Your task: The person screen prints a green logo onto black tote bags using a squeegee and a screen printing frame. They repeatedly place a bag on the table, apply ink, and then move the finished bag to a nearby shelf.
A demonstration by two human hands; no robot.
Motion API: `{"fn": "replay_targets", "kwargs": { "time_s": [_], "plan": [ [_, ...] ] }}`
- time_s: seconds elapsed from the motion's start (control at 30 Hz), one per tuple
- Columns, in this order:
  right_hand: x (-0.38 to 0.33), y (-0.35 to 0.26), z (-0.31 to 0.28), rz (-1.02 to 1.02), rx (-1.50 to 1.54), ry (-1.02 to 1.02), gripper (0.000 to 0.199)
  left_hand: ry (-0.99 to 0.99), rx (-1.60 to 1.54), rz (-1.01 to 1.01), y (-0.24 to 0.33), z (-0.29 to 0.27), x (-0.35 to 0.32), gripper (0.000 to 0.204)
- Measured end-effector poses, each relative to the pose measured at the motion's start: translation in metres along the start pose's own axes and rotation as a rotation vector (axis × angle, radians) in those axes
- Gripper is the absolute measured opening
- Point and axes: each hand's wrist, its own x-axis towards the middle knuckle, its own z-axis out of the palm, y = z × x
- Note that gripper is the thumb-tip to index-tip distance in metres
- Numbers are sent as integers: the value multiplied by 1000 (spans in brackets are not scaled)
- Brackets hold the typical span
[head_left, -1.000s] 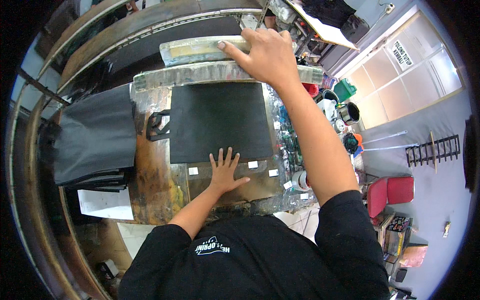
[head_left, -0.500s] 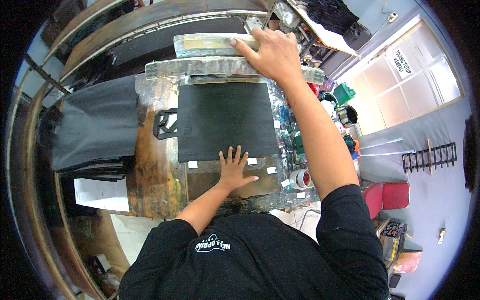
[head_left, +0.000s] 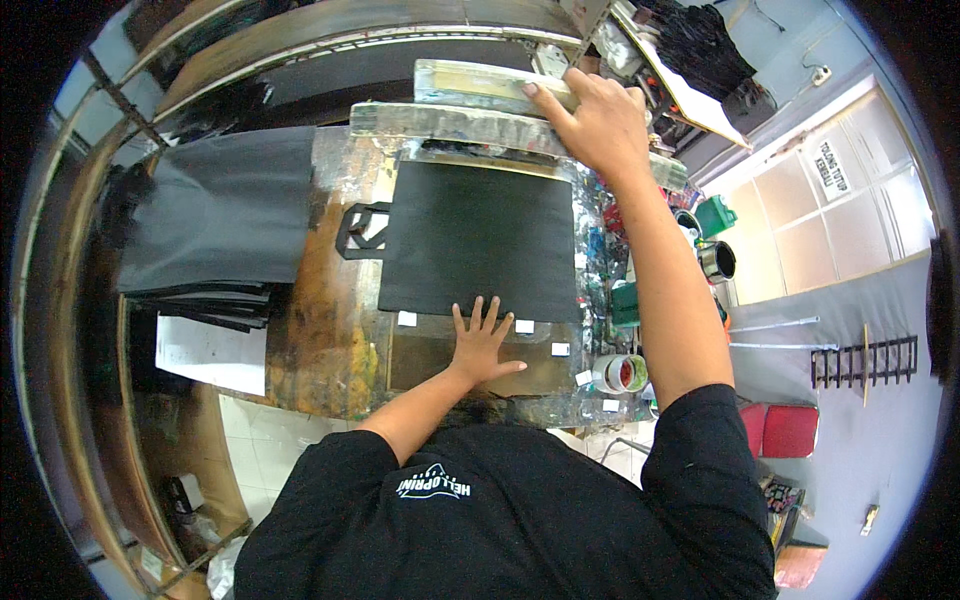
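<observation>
A black fabric bag (head_left: 480, 240) lies flat on a stained work board (head_left: 470, 350), its handle loop (head_left: 360, 232) sticking out to the left. My left hand (head_left: 484, 345) is spread open, with its fingertips on the bag's near edge. Farther off, my right hand (head_left: 605, 120) is closed around the right end of a pale, ink-smeared bar (head_left: 480, 85); its exact kind I cannot make out. A second long, stained bar (head_left: 450, 125) runs below it, across the bag's far side. Small white tabs (head_left: 525, 326) are stuck along the board near the bag.
Left of the board lies a stack of black fabric bags (head_left: 220, 210) over a white sheet (head_left: 212, 352). An open ink jar (head_left: 620, 374), a green container (head_left: 715, 216) and a dark pot (head_left: 717, 261) stand on the right. A red chair (head_left: 788, 430) is beyond the table.
The whole view has shifted, so the table and bag sit farther right. My left hand stays spread at the bag's near edge, and my right hand still grips the pale bar.
</observation>
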Motion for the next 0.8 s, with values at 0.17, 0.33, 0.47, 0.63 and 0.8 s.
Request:
{"fn": "replay_targets", "kwargs": {
  "time_s": [0.17,0.33,0.47,0.63,0.8],
  "plan": [
    [-1,1,-1,11,4,2,67,7,14,-10,-5,-4,-2,112],
    [-5,-2,-2,-25,14,47,64,-16,-268,-192,6,-82,15,101],
    [-21,-9,-3,-31,29,114,62,197,-1475,-187,-12,-163,31,79],
    [-100,-26,2,-66,-16,-28,59,670,-2361,-354,-32,-250,19,108],
    [-185,-32,43,-90,134,-463,72,379,-1991,-681,-31,-196,-39,118]
  ]
}}
